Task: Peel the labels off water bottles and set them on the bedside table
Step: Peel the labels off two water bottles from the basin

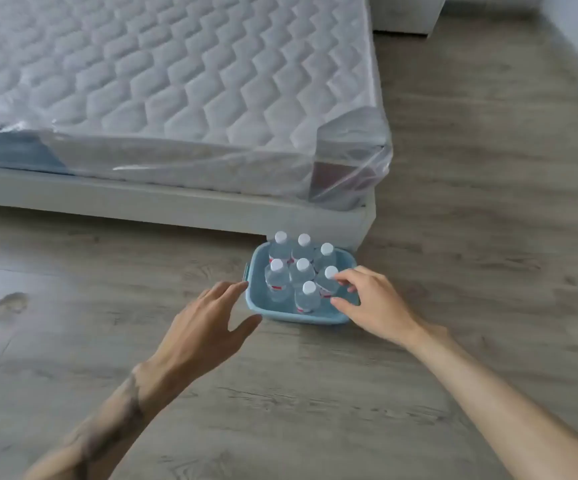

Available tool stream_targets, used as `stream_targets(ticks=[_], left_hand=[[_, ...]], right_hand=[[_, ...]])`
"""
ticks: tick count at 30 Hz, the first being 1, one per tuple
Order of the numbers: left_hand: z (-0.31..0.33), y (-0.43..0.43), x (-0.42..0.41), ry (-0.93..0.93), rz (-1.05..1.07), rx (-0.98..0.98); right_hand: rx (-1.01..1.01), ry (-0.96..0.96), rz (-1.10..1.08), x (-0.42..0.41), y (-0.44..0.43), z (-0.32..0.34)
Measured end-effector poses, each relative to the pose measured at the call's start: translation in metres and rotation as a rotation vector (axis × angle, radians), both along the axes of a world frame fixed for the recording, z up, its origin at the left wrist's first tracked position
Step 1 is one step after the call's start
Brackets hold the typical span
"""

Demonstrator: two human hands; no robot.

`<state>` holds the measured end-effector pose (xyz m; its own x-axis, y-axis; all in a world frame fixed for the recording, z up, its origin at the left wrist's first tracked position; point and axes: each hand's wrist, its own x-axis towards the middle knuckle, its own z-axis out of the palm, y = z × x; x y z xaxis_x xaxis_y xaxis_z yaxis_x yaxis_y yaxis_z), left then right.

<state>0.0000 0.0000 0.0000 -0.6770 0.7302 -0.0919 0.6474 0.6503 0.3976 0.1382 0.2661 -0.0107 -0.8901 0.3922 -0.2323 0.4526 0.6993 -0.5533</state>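
Observation:
A light blue plastic basin [273, 315] stands on the wood floor by the corner of the bed. Several small clear water bottles with white caps and red-and-white labels stand upright in it, one of them at the front [307, 297]. My right hand [367, 301] hovers over the basin's right side, fingers spread around the right-hand bottle [329, 280], fingertips at its cap; no firm grip shows. My left hand [208, 323] is flat and open just left of the basin, fingertips near its rim.
A bed with a quilted mattress [176, 81] wrapped in clear plastic fills the upper left; its white base [176, 209] ends just behind the basin. Grey wood-look floor [471, 202] runs to the right. A white piece of furniture [405, 15] sits at the top.

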Motion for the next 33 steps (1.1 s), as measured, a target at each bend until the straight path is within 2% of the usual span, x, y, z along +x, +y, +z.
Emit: stream_targets(ticks=[6,13,18,25,29,33], left_hand=[[-0.129,0.013,0.008,-0.002,-0.038,-0.009],[-0.186,0.035,0.004,-0.031,-0.013,0.078],[-0.196,0.049,0.009,-0.122,0.039,0.138],[-0.205,0.069,0.023,-0.204,0.079,0.33],[-0.193,0.076,0.031,-0.258,0.085,0.504],[-0.173,0.08,0.046,-0.286,0.198,0.721]], right_hand=[[0.081,0.052,0.039,-0.035,0.001,-0.138],[0.148,0.2,0.009,-0.059,0.009,-0.198],[0.156,0.231,0.014,-0.053,0.007,-0.19],[0.155,0.491,-0.032,-0.038,-0.011,-0.119],[0.136,0.604,-0.069,-0.027,-0.023,-0.074],[0.123,0.69,-0.085,-0.019,-0.043,-0.045]])
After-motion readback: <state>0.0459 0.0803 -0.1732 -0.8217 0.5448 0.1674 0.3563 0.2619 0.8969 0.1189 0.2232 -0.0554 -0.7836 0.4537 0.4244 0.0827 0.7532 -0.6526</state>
